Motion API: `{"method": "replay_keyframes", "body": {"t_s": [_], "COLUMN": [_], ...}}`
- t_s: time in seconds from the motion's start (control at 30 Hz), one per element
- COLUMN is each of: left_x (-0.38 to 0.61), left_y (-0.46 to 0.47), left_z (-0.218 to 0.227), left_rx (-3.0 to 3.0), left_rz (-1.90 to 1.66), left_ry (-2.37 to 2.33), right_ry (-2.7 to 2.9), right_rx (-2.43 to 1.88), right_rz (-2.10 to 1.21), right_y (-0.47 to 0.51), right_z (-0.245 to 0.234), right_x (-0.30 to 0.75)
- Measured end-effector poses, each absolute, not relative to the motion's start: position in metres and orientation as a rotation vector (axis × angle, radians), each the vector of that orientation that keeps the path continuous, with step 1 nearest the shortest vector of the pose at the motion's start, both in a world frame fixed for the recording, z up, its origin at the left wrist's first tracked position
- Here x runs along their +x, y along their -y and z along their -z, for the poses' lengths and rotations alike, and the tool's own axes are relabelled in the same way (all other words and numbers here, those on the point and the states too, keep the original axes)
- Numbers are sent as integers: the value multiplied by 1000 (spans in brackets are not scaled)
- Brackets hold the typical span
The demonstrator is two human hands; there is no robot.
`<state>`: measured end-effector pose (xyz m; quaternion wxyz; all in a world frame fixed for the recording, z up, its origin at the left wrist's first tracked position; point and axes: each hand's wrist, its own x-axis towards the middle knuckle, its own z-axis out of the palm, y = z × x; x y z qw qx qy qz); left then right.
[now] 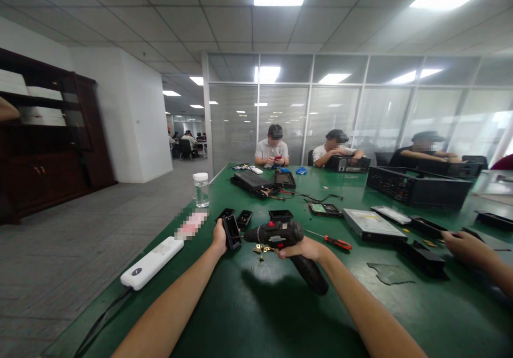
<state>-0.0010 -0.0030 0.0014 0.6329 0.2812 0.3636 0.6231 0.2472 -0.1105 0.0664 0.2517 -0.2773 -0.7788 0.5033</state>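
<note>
My left hand (218,236) is closed on a small black plastic box (232,233), tilted with its open side facing right. My right hand (303,248) grips a black cordless drill (276,233) with red details, its handle slanting down to the right. The drill's chuck points left at the box, close to its edge; whether the bit touches it I cannot tell. Below the drill lie several small brass-coloured metal pieces (262,249). More small black boxes, among them a black tray (281,215) and an open box (244,218), stand just behind my hands.
An orange-handled screwdriver (337,242) lies right of the drill, before a silver disc drive (373,224). On the left are a white power bank (152,263) with a cable and a lidded clear jar (201,191). Another person's hand (467,246) reaches in at right; co-workers sit across the green table (200,320).
</note>
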Motion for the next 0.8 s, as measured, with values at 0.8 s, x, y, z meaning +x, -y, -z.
{"method": "replay_keyframes", "body": {"t_s": [0.8], "left_x": [-2], "left_y": [2], "left_z": [-1], "left_rx": [637], "left_rz": [-1434], "left_ry": [-844], "right_ry": [2109], "right_rx": [-714], "right_rz": [-1388], "right_y": [112], "right_z": [-67], "right_x": [245]}}
